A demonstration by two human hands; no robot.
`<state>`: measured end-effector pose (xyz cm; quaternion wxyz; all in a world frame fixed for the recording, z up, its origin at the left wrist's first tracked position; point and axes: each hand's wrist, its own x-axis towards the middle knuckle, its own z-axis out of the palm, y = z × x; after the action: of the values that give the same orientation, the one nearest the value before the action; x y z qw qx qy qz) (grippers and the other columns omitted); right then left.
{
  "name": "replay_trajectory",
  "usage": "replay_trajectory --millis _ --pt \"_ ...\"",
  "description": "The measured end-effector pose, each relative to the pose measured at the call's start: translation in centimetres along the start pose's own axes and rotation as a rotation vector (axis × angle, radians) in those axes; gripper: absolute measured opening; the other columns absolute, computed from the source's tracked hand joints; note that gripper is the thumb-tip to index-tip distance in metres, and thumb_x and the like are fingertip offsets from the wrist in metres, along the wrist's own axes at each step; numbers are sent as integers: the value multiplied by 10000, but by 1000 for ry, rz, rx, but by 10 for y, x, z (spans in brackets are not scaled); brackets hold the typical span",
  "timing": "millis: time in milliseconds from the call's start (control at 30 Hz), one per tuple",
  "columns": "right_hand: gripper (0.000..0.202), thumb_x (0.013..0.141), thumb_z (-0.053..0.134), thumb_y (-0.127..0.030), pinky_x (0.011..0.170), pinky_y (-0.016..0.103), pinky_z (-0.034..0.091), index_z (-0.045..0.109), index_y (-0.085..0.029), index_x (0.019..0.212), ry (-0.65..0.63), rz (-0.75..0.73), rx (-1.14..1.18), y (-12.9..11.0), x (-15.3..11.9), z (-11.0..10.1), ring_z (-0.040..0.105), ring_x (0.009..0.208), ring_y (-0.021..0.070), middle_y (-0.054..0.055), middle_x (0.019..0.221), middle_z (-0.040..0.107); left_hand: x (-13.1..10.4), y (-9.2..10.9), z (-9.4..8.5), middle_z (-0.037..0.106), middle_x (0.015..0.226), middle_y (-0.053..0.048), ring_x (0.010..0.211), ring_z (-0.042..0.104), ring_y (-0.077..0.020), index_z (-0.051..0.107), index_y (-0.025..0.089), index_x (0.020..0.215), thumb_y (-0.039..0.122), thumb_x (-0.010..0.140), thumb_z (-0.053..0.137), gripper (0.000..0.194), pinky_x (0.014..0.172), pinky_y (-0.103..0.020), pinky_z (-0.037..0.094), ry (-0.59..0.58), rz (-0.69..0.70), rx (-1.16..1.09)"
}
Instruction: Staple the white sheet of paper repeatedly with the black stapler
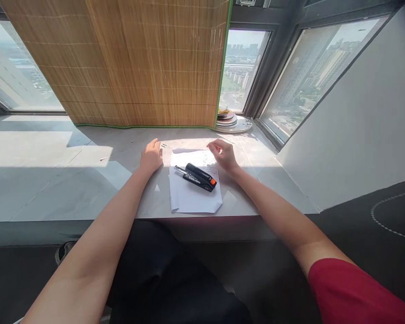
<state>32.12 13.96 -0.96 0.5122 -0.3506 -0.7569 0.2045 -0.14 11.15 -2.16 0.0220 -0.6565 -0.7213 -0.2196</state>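
Note:
A black stapler [202,177] with an orange piece at one end lies slantwise on white sheets of paper [189,200]. Its metal staple track sticks out toward the left. Left of the paper, my left hand [151,155] rests on the pale ledge, fingers loosely bent and no object visible in it. Small dark slivers, perhaps staples [164,145], lie just beside its fingertips. Over the paper's far right corner, my right hand [223,154] has thumb and forefinger pinched together; whatever may be between them is too small to name. Faint marks show on the paper near it.
A bamboo blind [148,63] with green edging hangs down to the back of the ledge [47,189]. Stacked plates [234,126] stand in the far right corner by the windows. A white wall [351,112] slopes along the right. My legs are below the front edge.

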Motion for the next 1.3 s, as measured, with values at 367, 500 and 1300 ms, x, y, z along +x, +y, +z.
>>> replay_trajectory --millis 367,500,1300 --pt "599 1015 660 -659 887 382 509 637 -263 1464 -653 -229 187 -35 -20 -1 581 999 231 68 1111 588 9 -1 10 779 1199 -119 1233 661 -319 760 210 1232 70 962 480 414 1033 -438 544 -28 175 -12" --pt "550 1013 708 -552 844 358 496 622 -257 1469 -672 -224 168 -38 -24 0 567 945 213 60 1085 606 7 -7 4 757 1128 -133 1161 666 -321 791 190 1137 105 958 545 315 1050 -464 546 -13 187 -49" --pt "514 989 719 -507 702 284 444 703 -216 1413 -664 -150 165 -39 -24 1 559 783 153 20 930 714 -67 51 -44 786 1071 -67 952 715 -199 838 266 1164 234 1015 608 276 845 -371 608 -141 308 -908"
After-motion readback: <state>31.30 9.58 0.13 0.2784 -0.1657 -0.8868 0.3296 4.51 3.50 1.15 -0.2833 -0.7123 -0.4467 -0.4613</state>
